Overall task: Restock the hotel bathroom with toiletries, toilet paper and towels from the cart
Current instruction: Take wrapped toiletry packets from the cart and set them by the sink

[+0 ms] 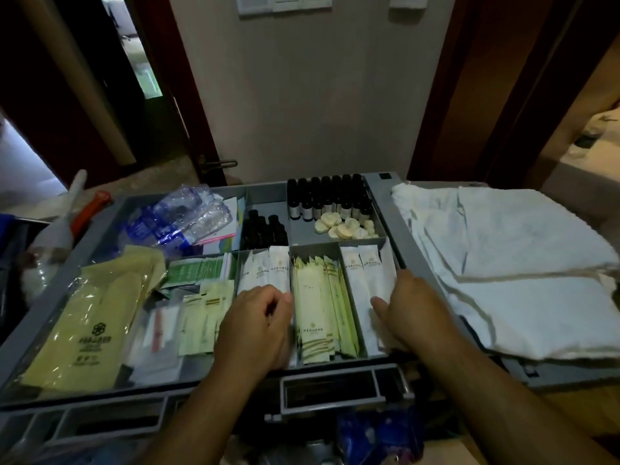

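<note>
Subject: toiletries in a grey divided tray [391, 216] on top of the cart.

Hands: The left hand [258, 323] is at the tray's near middle. Its fingers are curled, with the tips at the near ends of the left white packets [265, 270]. Whether it pinches one cannot be told. The right hand [414, 310] is at the tray's near right corner. Its thumb lies flat on the right white packets [364, 273] and its fingers are hidden behind the hand, so the grasp cannot be told.

Handling, as judged: The packets look light, thin and bendable, with smooth wrappers likely to slide against one another. They stand packed on edge, so a pinch at a free end, lifting along the length, seems safest. The bottles probably weigh more and are best taken by the body.

Contents of the tray:
- Near middle, between the hands: pale green packets [318, 303], tightly filed.
- Far right: dark bottles [325, 196] standing in rows, with round soaps [345, 226] loose in front of them.
- Far middle: smaller dark bottles [265, 229].
- Far left: crushed plastic bottles [181, 219].
- Near left: yellow bags [87, 317], with flat green packets [194, 270] beside them.

Outside the tray, against its right side: folded white towels [520, 263]. They are soft and bulky and appear to call for both hands.
</note>
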